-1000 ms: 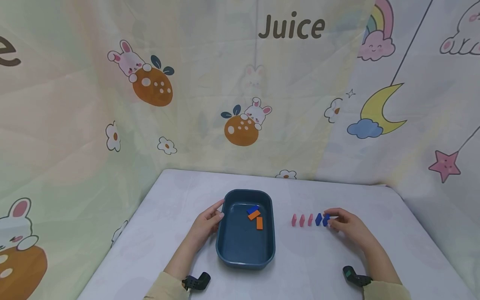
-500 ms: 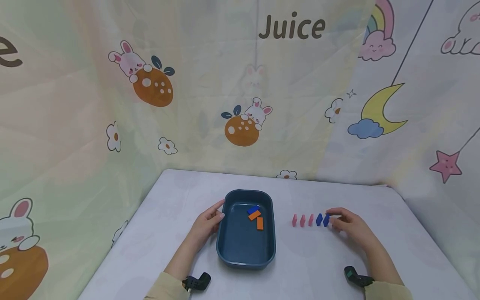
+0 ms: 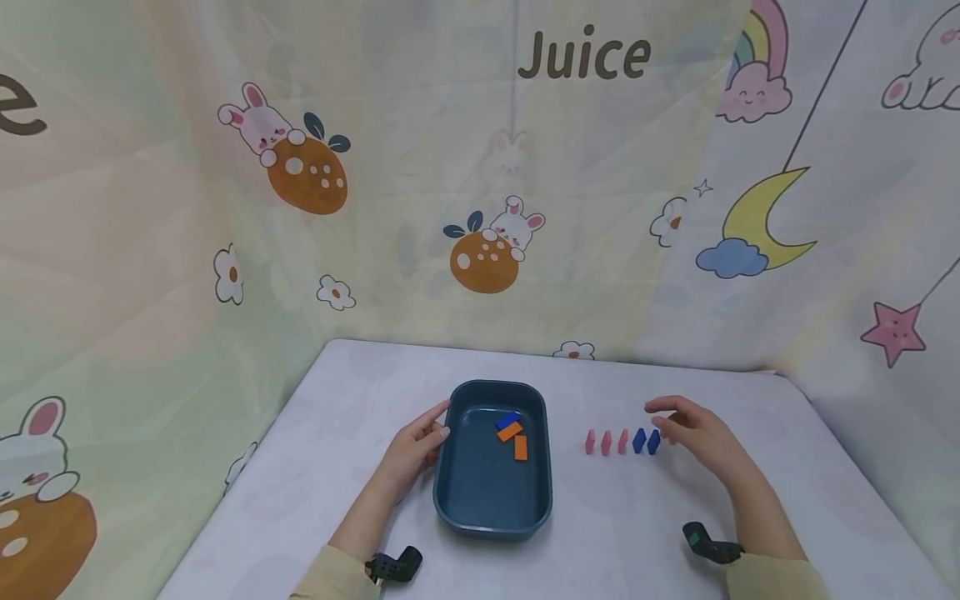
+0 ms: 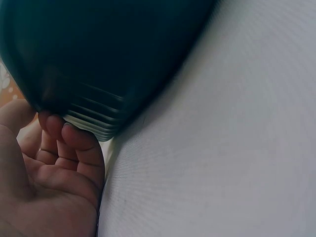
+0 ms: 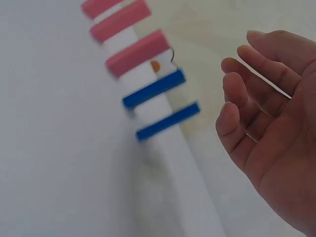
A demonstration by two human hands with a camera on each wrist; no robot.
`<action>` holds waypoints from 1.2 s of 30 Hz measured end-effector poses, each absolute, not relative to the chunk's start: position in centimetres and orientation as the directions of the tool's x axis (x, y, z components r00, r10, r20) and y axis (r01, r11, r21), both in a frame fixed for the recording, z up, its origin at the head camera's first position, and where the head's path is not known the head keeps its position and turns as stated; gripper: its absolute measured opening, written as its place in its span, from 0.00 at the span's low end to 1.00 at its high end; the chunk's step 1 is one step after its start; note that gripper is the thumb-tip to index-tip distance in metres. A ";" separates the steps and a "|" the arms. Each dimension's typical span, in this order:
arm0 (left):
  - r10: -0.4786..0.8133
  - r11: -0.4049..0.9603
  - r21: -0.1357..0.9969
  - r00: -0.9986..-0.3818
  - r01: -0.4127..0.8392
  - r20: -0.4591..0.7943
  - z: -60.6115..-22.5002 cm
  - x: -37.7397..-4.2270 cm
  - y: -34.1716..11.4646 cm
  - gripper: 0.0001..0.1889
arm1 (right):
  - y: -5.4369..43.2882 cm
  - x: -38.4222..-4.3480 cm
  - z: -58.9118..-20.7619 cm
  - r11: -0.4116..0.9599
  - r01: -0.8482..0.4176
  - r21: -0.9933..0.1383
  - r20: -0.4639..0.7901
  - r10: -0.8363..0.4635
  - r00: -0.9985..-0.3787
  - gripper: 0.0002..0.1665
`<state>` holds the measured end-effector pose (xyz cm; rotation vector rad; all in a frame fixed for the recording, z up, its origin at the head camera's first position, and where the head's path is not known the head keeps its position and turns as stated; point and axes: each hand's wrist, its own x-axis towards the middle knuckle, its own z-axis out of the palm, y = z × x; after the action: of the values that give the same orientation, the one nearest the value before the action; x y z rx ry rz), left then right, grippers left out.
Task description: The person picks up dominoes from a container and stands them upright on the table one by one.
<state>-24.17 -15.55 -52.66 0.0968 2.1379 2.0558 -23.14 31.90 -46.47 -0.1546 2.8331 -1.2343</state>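
Observation:
My left hand (image 3: 411, 446) holds the left rim of a dark blue-green plastic tray (image 3: 491, 508); in the left wrist view its curled fingers (image 4: 81, 140) meet the ridged outer wall (image 4: 98, 116). Inside the tray lie a blue domino (image 3: 507, 420) and two orange dominoes (image 3: 521, 448). To the right, several dominoes stand upright in a row: three pink ones (image 3: 606, 442), then two blue ones (image 3: 654, 442). My right hand (image 3: 697, 429) hovers just above and right of the last blue domino (image 5: 168, 121), fingers parted and holding nothing.
All of this is on a white-covered table (image 3: 600, 533). A printed cloth backdrop (image 3: 390, 250) rises behind and along the sides. Black wrist devices (image 3: 393, 565) sit on both forearms.
My right hand has let go of the rightmost blue domino and lifted slightly away from it. That domino stands upright in the row. The left hand and the tray stay put.

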 end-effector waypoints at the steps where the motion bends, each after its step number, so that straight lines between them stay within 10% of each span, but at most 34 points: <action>1: 0.166 0.044 0.996 -0.983 -0.074 -0.080 -52.6 -24.2 -15.6 0.27 | 31.4 -23.4 -46.0 0.673 -0.079 -0.735 -0.003 -0.120 -0.993 0.29; 36: 0.170 0.020 0.997 -0.982 -0.074 -0.077 -52.6 -24.2 -15.5 0.26 | 11.8 -31.3 -43.2 0.634 -0.329 -0.700 -0.121 -0.559 -0.820 0.15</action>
<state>-24.16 -15.54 -52.57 0.1011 2.1103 2.0823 -31.26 11.81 -43.18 -0.7123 2.5309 -0.9887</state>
